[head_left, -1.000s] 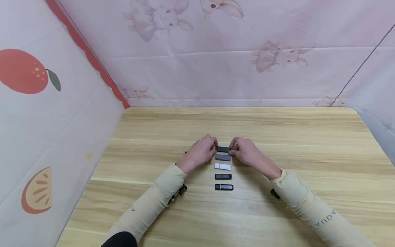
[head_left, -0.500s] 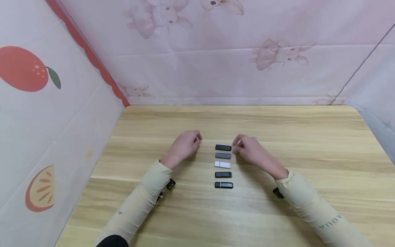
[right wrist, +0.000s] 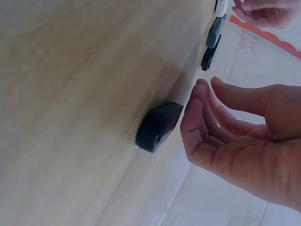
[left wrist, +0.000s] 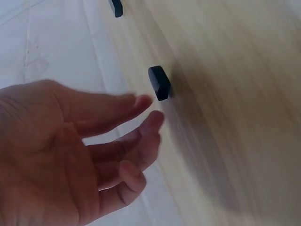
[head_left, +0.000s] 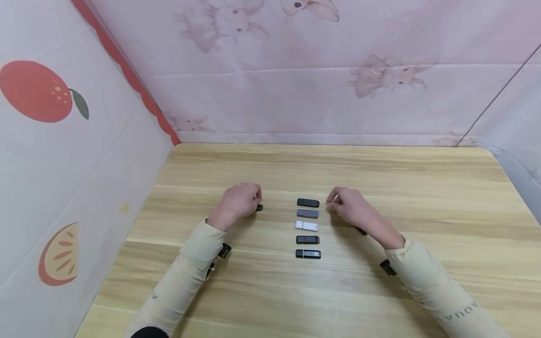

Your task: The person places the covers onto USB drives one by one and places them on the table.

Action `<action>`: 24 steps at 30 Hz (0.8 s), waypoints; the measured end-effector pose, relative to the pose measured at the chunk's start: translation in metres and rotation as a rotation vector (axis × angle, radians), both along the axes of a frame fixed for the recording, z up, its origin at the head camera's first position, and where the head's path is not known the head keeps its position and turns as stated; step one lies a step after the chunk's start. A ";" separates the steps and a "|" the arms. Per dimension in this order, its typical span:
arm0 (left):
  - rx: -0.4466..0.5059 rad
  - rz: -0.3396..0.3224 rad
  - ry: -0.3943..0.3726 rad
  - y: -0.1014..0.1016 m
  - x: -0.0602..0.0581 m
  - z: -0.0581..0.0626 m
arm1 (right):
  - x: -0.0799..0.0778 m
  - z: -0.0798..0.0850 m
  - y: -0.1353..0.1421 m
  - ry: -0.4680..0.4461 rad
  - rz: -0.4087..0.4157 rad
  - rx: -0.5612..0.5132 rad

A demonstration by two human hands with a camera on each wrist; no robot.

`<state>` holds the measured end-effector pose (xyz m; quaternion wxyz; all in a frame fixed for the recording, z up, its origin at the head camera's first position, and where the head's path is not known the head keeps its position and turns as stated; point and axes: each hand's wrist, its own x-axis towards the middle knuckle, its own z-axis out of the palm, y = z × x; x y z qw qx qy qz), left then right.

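Several USB flash drives lie in a column on the table: a black flash drive [head_left: 308,203] at the far end, then a grey flash drive [head_left: 307,214], a white flash drive [head_left: 306,226] and two more black ones. My left hand [head_left: 240,200] hovers left of the column over a separate black flash drive [left wrist: 160,83], its loosely bent fingers holding nothing. Just right of the column's far end is my right hand [head_left: 351,206], thumb and fingertips close together with nothing between them. Another loose black flash drive [right wrist: 159,126] lies beneath it, mostly hidden in the head view.
The wooden table [head_left: 401,173] ends at a pink cloth wall [head_left: 296,103] at the back. A white cloth wall [head_left: 101,164] with fruit prints stands on the left. Dark camera mounts show under both sleeves.
My left hand has left the column's far flash drive and moved left over the loose one. My right hand has drawn back slightly right. The column stays in place.
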<state>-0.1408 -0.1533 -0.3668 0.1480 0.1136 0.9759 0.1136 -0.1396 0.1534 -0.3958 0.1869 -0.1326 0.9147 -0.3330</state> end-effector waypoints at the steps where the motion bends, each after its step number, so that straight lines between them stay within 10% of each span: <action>1: -0.010 -0.009 -0.019 0.000 0.001 0.000 | 0.000 0.000 0.001 -0.002 0.001 -0.002; 18: 0.065 0.097 -0.042 -0.004 0.002 -0.015 | 0.011 0.007 0.028 0.006 -0.016 0.015; 24: 0.099 0.012 -0.035 -0.014 0.000 -0.011 | 0.016 0.011 0.044 -0.004 -0.009 0.073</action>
